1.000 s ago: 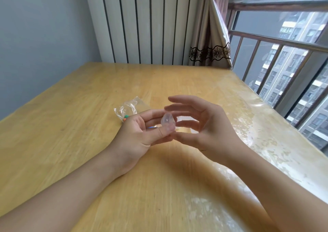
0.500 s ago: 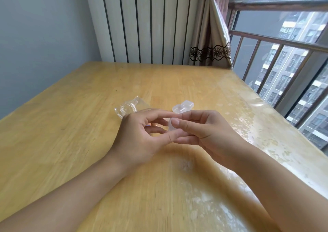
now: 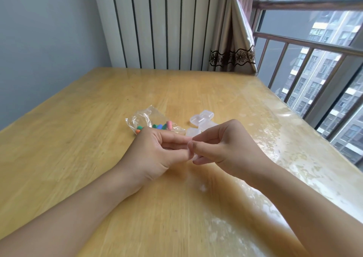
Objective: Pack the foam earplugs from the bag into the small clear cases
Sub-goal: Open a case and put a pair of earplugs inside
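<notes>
Head view: left hand [image 3: 157, 154] and right hand [image 3: 225, 148] meet, pinching a small clear plastic case [image 3: 191, 154] — mostly hidden. It could pop free and slip. Coloured foam earplugs [image 3: 162, 126] sit in the crinkled clear bag [image 3: 146, 120] on the worktop [image 3: 78, 129], spare clear cases [image 3: 202, 118] beside.

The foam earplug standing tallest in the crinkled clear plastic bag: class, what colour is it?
Pink foam earplug, seen in the head view.

High-rise flat, by the look: railed window [image 3: 306, 64] facing apartment towers [image 3: 322, 60], lace-trimmed curtain [image 3: 231, 46] beside it, wooden surface [image 3: 98, 119] beneath.
</notes>
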The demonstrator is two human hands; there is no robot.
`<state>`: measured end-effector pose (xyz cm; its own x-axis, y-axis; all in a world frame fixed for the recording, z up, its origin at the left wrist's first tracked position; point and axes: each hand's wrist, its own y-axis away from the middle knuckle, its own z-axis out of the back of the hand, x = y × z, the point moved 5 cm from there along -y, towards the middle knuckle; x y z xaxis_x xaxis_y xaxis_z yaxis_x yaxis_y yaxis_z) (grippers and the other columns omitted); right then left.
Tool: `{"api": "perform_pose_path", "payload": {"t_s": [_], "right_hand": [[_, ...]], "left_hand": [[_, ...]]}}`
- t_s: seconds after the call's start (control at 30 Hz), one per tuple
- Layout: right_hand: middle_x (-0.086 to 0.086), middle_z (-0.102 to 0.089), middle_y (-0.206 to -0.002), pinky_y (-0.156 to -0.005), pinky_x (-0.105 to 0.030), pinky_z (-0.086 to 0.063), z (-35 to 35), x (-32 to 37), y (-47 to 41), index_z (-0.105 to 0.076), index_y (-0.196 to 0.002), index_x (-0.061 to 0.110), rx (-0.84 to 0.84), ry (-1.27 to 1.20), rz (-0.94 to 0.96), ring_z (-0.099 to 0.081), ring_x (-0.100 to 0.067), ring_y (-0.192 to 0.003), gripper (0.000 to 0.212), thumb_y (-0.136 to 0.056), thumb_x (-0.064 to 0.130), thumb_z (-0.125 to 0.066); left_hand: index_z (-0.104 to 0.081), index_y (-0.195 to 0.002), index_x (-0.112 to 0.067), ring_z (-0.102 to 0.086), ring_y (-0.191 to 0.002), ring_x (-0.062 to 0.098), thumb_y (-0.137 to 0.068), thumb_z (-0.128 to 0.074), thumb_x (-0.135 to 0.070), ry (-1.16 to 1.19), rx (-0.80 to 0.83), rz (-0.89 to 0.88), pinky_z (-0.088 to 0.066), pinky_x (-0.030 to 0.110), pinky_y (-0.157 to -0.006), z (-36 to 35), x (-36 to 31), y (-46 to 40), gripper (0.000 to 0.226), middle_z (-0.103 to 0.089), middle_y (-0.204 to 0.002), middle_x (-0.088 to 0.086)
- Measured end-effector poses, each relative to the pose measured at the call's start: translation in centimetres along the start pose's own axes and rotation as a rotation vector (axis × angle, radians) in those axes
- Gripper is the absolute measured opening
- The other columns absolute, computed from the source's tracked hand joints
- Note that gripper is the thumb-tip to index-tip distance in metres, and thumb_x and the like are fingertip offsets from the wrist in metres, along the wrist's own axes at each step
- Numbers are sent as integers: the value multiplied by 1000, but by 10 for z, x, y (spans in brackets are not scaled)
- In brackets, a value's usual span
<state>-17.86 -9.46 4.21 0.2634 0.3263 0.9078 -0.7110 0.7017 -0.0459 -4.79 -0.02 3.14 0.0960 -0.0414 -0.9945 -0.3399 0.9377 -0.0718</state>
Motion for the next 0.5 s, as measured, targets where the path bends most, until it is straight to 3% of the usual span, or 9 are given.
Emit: {"api": "perform_pose_path", "payload": {"t_s": [0.07, 0.1, 0.17, 0.2, 0.27, 0.33, 0.4, 0.5], "right_hand": [[-22, -75, -75, -82, -60, -60, 0, -1, -1, -81, -83, 6, 25, 32, -1, -78, -18, -73, 12, -86, 15, -75], [-32, -69, -78, -82, -54, -62, 0, -1, -1, -78, -87, -3, 41, 21, 5, -76, -17, -74, 16, -87, 12, -73], [-44, -55, -75, -78, -38, -65, 2, -2, -3, -64, -93, -23, 59, -55, 10, -62, -24, -72, 25, -87, 1, -66], [-40, -55, -71, -77, -33, -64, 4, -2, -4, -63, -92, -25, 55, -101, -1, -61, -27, -72, 22, -87, -4, -64], [-25, -71, -75, -78, -33, -64, 12, -3, -5, -72, -95, -15, 56, -197, -51, -71, -32, -76, 16, -91, -6, -59], [-27, -76, -91, -78, -35, -64, 20, -3, -6, -74, -102, -7, 101, -296, -104, -75, -34, -80, 23, -98, -4, -52], [-28, -75, -96, -72, -32, -64, 28, -4, -6, -74, -104, -4, 143, -304, -139, -75, -32, -76, 21, -99, 0, -53], [-19, -78, -89, -62, -29, -62, 33, -12, -6, -75, -101, 2, 167, -113, -166, -74, -26, -67, 13, -96, 8, -66]], "left_hand": [[-80, -88, -20, -48, -114, -27, -81, -75, 5, -62, -9, -11, -19, 19, -121, -3, -2, 2, 27, -80, -86, 1], [-81, -91, -18, -51, -109, -28, -81, -74, 4, -85, -25, -8, -26, 15, -116, -3, -2, 2, 25, -80, -87, 2], [-80, -98, -11, -61, -97, -22, -82, -74, 4, -86, -81, 23, -48, 9, -90, 3, 0, 0, 23, -80, -93, 6], [-79, -102, -8, -67, -89, -15, -83, -73, 5, -56, -105, 40, -54, 11, -78, 6, 1, 0, 23, -80, -94, 9], [-76, -105, -8, -76, -83, 4, -86, -69, 5, 0, -117, 65, -60, 20, -67, 6, 1, 1, 24, -79, -89, 14], [-73, -106, -12, -77, -82, 17, -89, -64, 6, 13, -98, 87, -61, 23, -66, 2, 0, 2, 27, -78, -80, 18], [-72, -105, -12, -76, -73, 18, -88, -66, 5, -10, -49, 119, -61, 22, -63, -2, 2, 3, 25, -76, -74, 21], [-72, -102, -10, -70, -59, 21, -84, -74, 1, -196, 27, 108, -60, 25, -57, -10, 8, 3, 21, -75, -72, 21]]}}
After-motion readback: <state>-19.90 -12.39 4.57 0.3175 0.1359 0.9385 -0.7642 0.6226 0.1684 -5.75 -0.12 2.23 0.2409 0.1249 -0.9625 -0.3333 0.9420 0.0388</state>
